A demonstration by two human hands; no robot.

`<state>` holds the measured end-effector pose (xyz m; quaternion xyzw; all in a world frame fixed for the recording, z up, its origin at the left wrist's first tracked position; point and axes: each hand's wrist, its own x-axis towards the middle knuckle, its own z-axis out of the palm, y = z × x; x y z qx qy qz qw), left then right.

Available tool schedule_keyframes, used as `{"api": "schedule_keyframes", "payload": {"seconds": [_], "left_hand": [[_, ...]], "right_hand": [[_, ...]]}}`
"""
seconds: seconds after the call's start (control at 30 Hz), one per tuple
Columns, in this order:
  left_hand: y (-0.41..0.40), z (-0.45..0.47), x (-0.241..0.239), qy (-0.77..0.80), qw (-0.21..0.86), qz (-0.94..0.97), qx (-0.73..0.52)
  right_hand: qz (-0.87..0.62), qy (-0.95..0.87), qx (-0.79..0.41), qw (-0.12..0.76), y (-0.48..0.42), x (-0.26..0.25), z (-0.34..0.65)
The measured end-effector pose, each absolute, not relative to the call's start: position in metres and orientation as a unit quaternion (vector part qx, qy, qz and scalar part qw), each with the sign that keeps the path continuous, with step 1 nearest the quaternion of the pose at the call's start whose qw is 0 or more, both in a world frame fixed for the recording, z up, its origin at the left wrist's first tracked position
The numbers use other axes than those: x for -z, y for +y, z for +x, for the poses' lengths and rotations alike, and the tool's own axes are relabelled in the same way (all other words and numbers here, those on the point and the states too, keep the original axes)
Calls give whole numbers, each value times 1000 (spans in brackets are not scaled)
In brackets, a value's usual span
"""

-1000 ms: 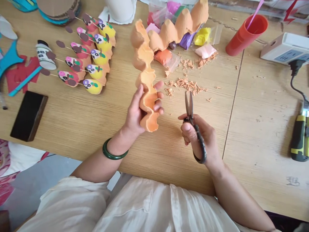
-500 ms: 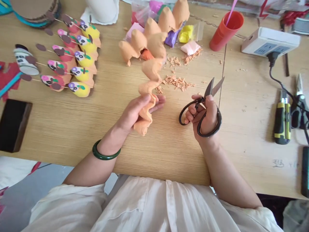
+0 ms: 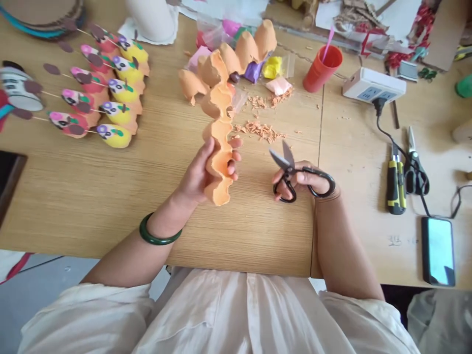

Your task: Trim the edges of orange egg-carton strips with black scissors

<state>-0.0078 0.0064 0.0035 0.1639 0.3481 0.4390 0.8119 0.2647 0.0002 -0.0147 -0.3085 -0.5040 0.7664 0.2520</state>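
Note:
My left hand is closed around the near end of an orange egg carton strip, its cut, wavy edge turned up toward me. The strip runs away from me across the table, and its far end overlaps another orange carton piece. In my right hand are black-handled scissors, with fingers through the loops. Their blades stand apart and point toward the upper left, a short way right of the strip and not touching it. Orange carton scraps lie just beyond the scissors.
Painted yellow and red egg-cup figures stand in rows at left. Farther back are a red cup, a white power strip and bags of coloured clay. Rightward lie a yellow-black cutter, other scissors and a phone.
The carton strip has turned in my left hand, showing more of its hollow side. The scissors have swung from pointing up-right to up-left and come nearer the strip. The view has shifted right.

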Motion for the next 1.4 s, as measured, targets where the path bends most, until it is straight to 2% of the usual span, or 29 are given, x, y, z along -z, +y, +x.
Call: {"api": "schedule_keyframes", "payload": {"seconds": [0.17, 0.27, 0.47, 0.57, 0.7, 1.0, 1.2, 1.4], "left_hand": [[8, -12, -6, 327, 797, 196, -468], [9, -17, -9, 319, 792, 181, -489], [8, -17, -9, 313, 783, 179, -507], [8, -16, -9, 334, 769, 192, -510], [9, -18, -6, 353, 753, 193, -521], [8, -20, -3, 342, 748, 178, -540], [10, -20, -3, 352, 746, 175, -538], [8, -19, 0, 319, 746, 189, -554]], "right_hand": [[-399, -473, -633, 465, 26, 5, 225], [-405, -435, -614, 518, 17, -9, 207], [-459, -430, -633, 451, -29, -15, 184], [-437, -437, -669, 414, -40, -8, 181], [-397, -468, -673, 413, -46, -4, 189], [-362, -505, -714, 324, -48, -7, 209], [-482, -459, -661, 347, -47, -10, 198], [-500, -463, -623, 384, -50, -17, 186]]}}
